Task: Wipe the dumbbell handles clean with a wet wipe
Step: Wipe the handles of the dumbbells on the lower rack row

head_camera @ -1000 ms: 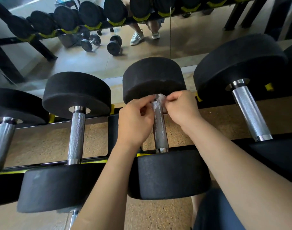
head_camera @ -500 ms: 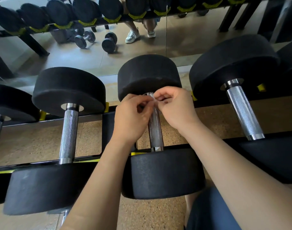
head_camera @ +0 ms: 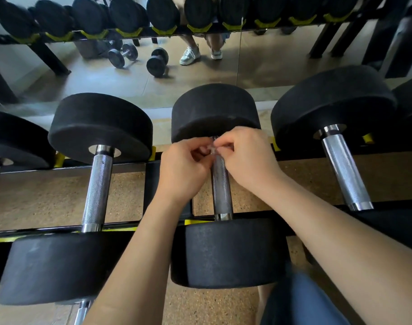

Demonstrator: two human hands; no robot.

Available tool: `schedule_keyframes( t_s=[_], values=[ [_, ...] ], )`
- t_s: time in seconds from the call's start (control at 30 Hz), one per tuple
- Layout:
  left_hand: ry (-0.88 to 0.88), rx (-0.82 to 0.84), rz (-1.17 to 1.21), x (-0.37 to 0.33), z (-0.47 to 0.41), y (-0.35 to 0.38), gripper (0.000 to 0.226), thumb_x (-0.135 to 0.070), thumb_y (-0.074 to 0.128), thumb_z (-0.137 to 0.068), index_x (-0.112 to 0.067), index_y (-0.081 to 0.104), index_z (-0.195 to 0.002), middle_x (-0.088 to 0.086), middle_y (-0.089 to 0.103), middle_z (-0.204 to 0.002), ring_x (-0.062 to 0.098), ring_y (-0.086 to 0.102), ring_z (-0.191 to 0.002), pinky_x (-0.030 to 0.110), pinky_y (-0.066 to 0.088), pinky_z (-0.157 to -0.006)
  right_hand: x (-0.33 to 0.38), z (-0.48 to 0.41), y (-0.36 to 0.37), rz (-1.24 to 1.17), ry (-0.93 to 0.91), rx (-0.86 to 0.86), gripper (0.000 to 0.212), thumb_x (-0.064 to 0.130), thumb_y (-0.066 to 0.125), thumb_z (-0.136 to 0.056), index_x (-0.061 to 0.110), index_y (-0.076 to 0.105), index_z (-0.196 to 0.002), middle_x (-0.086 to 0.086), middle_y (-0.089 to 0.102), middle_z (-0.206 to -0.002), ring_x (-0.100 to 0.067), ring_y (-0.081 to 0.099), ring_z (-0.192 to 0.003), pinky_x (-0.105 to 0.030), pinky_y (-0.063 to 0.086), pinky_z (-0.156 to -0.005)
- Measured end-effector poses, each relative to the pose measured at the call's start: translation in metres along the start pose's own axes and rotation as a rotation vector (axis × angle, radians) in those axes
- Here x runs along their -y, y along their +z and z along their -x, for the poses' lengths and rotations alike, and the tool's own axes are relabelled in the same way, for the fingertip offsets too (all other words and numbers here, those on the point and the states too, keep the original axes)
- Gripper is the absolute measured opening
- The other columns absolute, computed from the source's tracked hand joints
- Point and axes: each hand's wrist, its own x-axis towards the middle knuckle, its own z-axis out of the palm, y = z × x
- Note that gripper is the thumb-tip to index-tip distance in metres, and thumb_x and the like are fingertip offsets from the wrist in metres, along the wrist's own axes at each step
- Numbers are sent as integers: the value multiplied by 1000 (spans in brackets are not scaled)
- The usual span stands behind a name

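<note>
A black dumbbell lies on the rack in front of me, its knurled steel handle point(head_camera: 220, 188) running away from me. My left hand point(head_camera: 183, 170) and my right hand point(head_camera: 244, 158) meet at the far end of that handle, just under the far weight head point(head_camera: 214, 109). Both pinch a small whitish wet wipe point(head_camera: 213, 148) between fingertips, right above the bar. Most of the wipe is hidden by my fingers. The near weight head point(head_camera: 230, 252) sits between my forearms.
More dumbbells rest on the rack point(head_camera: 134, 168): one handle to the left point(head_camera: 97, 191), one to the right point(head_camera: 345, 170). A floor mirror behind shows a second rack, loose dumbbells point(head_camera: 157, 62) and a person's shoes point(head_camera: 189, 55). Speckled floor lies below.
Both hands stayed at the far end of the middle handle and closed in on the wipe, fingertips drawing together. The view shifted slightly.
</note>
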Motion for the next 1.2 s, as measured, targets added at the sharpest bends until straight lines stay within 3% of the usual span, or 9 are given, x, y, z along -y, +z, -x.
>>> schedule_keyframes(
  t_s=[0.2, 0.37, 0.47, 0.6, 0.67, 0.77, 0.87, 1.07, 1.2],
  values=[
    [-77, 54, 26, 7, 2, -4, 24, -7, 67, -83, -21, 77, -99, -10, 72, -88, 4, 66, -81, 17, 50, -75, 2, 15, -5, 57, -6, 189, 13, 17, 65, -90, 22, 76, -92, 11, 55, -83, -2, 49, -71, -6, 30, -61],
    [-89, 7, 89, 8, 2, -6, 25, -9, 59, -90, -22, 75, -105, -9, 73, -88, 0, 65, -78, 17, 49, -76, 8, -1, 5, 146, -6, 21, 13, 18, 61, -91, 18, 74, -90, 0, 59, -88, -12, 57, -79, -15, 33, -66],
    [-66, 87, 100, 4, 7, -8, 24, -8, 64, -85, -22, 76, -100, -13, 70, -78, 2, 65, -74, 22, 51, -74, 8, 17, -11, 127, -72, 287, 28, 11, 60, -88, 26, 61, -65, 8, 49, -73, -6, 49, -67, -15, 33, -60],
    [-31, 112, 31, 6, 9, -13, 26, -7, 63, -85, -24, 77, -98, -20, 65, -67, -2, 59, -62, 18, 46, -66, 9, -3, -13, 202, -177, 249, 14, 16, 61, -91, 19, 74, -89, 5, 53, -87, -12, 53, -83, -25, 39, -71],
    [-73, 168, 15, 4, 11, -20, 24, -12, 64, -84, -30, 76, -97, -20, 65, -67, -2, 58, -63, 18, 45, -65, 8, -1, -11, 217, -199, 262, 14, 15, 60, -91, 17, 74, -92, 3, 53, -91, -14, 53, -85, -28, 45, -73],
    [-139, 511, -93, -8, 21, -42, 17, -37, 69, -85, -39, 70, -101, -21, 59, -64, -5, 55, -62, 18, 45, -65, 4, 18, -15, 207, -310, 455, 13, 6, 58, -85, 12, 70, -83, 1, 52, -86, -21, 55, -85, -42, 49, -71],
    [-171, 751, -208, -24, 34, -59, 54, -77, 52, -67, -39, 52, -104, -22, 54, -80, -5, 53, -75, 18, 43, -70, -2, -2, -8, 222, -335, 331, 12, 7, 62, -85, 11, 73, -83, -1, 58, -89, -22, 57, -83, -41, 49, -69],
    [-179, 720, -207, -27, 49, -62, 61, -83, 37, -59, -28, 51, -81, -10, 54, -77, 6, 51, -71, 28, 38, -63, -9, 10, -11, 81, -418, 421, 14, 12, 61, -81, 13, 76, -83, 0, 62, -84, -19, 59, -78, -37, 50, -66],
    [-88, 728, -188, -25, 49, -60, 62, -79, 37, -68, -20, 57, -76, -6, 51, -65, 9, 49, -61, 28, 38, -59, -6, -13, -6, 138, -367, 290, 17, 8, 60, -86, 10, 76, -84, -1, 57, -84, -19, 57, -77, -42, 50, -66]
  ],
)
